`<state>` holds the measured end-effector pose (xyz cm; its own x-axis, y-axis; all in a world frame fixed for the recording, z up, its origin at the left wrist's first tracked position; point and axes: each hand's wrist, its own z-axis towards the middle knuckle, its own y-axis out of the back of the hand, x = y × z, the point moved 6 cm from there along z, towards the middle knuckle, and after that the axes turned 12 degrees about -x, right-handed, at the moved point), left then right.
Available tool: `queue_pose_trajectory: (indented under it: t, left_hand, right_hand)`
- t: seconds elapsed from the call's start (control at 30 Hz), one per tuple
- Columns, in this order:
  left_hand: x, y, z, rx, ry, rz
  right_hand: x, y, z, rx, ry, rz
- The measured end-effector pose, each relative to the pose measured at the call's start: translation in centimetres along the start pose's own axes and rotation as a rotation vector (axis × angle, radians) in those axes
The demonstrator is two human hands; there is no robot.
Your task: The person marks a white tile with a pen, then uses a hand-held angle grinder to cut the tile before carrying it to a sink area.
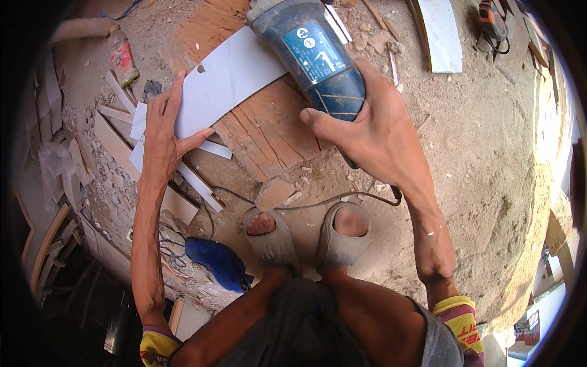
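We gripped the blue grinder (pixel 315 58) in the right hand (pixel 373 131), fingers clenched around its body, with the tool's front end out of view past the top edge. We pressed the left hand (pixel 162 131) flat, fingers spread, on the near end of the white tile (pixel 229 79), clamping nothing. The tile lay across a reddish wooden board (pixel 269 131) on the dusty floor (pixel 477 153), just beside the grinder.

Progress, as judged: the tile appeared whole along its visible edges, and no fresh kerf could be seen, so the cut seemed not yet made or hidden beneath the grinder. Holding and positioning were done; the cutting itself appeared to remain.

Count: one grinder, one tile under the hand, one board, one black cord (pixel 318 200) trailing in front of two sandalled feet (pixel 306 235), one blue object (pixel 217 263) at the left, one bottle (pixel 122 55), and at least six white offcut strips (pixel 199 183) scattered left.
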<state>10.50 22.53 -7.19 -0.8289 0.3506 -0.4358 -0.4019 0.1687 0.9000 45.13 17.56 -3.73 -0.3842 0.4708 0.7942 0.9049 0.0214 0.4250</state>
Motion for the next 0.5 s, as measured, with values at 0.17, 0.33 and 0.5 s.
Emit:
queue_pose_trajectory:
  t: [0.17,0.33,0.5]
  left_hand:
    - [-0.18,0.04,0.12,0.000,0.002,-0.006]
    - [-0.29,0.10,0.22,-0.004,-0.007,-0.005]
    - [-0.26,0.21,0.16,-0.010,-0.025,0.002]
  right_hand:
    - [0.05,0.22,-0.29,0.015,-0.026,0.009]
    - [-0.08,0.18,-0.18,0.020,-0.039,-0.011]
    - [-0.27,0.11,-0.15,0.014,-0.017,-0.004]
